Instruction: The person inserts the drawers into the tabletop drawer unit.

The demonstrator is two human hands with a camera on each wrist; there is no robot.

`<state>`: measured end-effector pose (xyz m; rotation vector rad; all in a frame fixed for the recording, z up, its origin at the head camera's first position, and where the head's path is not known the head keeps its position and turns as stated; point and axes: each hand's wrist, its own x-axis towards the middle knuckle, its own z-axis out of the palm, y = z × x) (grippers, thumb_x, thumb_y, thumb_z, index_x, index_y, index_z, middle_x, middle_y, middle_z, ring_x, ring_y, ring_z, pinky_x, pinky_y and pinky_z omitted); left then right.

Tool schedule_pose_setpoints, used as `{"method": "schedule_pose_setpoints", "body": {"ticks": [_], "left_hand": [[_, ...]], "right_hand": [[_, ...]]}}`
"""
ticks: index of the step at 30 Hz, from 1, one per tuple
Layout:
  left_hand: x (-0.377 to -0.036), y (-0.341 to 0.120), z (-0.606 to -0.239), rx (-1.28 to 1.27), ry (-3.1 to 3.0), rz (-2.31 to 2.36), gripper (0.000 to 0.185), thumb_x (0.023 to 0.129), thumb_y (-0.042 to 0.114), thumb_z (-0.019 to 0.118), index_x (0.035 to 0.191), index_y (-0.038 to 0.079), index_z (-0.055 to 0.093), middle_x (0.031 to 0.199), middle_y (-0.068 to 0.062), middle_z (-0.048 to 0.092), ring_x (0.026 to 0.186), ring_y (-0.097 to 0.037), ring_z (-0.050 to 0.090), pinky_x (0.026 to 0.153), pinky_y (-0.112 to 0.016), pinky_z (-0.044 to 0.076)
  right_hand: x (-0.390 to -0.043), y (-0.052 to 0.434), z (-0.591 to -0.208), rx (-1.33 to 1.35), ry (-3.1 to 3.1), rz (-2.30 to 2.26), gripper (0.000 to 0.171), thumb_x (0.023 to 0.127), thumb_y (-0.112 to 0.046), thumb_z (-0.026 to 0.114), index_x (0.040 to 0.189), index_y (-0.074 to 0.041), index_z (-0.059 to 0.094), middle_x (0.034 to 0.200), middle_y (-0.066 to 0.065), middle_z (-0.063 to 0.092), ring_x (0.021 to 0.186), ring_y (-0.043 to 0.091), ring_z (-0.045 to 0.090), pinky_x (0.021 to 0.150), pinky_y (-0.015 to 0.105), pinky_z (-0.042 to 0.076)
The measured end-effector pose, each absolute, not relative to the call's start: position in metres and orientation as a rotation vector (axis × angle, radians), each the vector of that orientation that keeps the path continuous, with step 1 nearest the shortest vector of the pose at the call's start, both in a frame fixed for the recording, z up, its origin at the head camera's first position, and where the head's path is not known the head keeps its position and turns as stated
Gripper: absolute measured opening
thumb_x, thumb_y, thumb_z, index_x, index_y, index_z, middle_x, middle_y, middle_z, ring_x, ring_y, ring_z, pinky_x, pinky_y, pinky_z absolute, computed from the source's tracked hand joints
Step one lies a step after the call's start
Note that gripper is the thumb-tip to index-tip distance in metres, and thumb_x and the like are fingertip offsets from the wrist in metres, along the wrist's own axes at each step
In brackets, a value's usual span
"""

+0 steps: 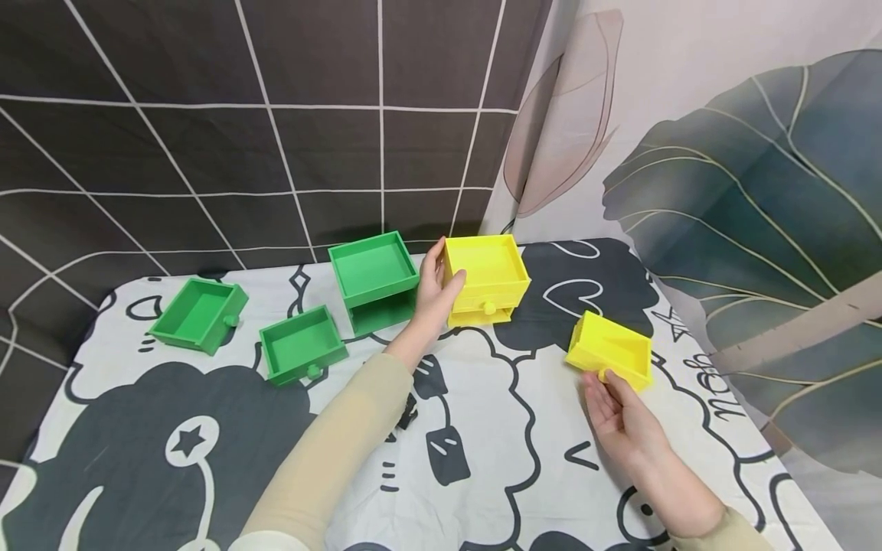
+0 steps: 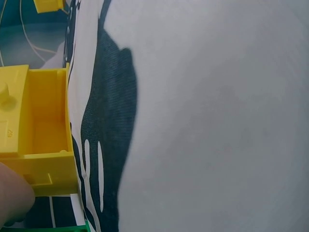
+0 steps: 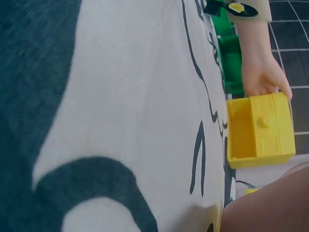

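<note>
In the head view my left hand (image 1: 436,295) holds the yellow cabinet (image 1: 487,264) by its left side, thumb at the front corner. A drawer with a round knob sits in the cabinet's upper slot, above an open lower slot that shows in the left wrist view (image 2: 47,113). My right hand (image 1: 630,425) is at the front of a loose yellow drawer (image 1: 613,348), thumb and fingertips pinching its knob (image 1: 603,375). That drawer lies tilted to the right of the cabinet. The right wrist view shows the left hand (image 3: 263,72) against the cabinet's side.
Left of the yellow cabinet stands a green cabinet (image 1: 374,268) with an open lower slot. Two green drawers, one nearer (image 1: 303,344) and one farther left (image 1: 198,315), lie on the patterned cloth (image 1: 475,413). A dark grid-patterned curtain (image 1: 317,145) hangs behind.
</note>
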<state>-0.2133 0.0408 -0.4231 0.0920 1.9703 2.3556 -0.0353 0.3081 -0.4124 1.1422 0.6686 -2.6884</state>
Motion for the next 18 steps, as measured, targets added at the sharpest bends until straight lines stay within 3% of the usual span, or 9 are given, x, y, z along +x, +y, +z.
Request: {"method": "schedule_pose_setpoints", "body": {"ticks": [18], "left_hand": [[-0.211,0.040,-0.422,0.085,1.985,2.341,0.070,0.105,0.007,0.059,0.167,0.023,0.029,0.175,0.000,0.026,0.164,-0.019,0.026,0.135,-0.034,0.032]], "right_hand": [[-0.041,0.287,-0.418,1.020,0.936,-2.545,0.026,0.112,-0.021,0.054,0.094,-0.013,0.071,0.091,0.002,0.081,0.092,0.008,0.080,0.094,0.015,0.063]]}}
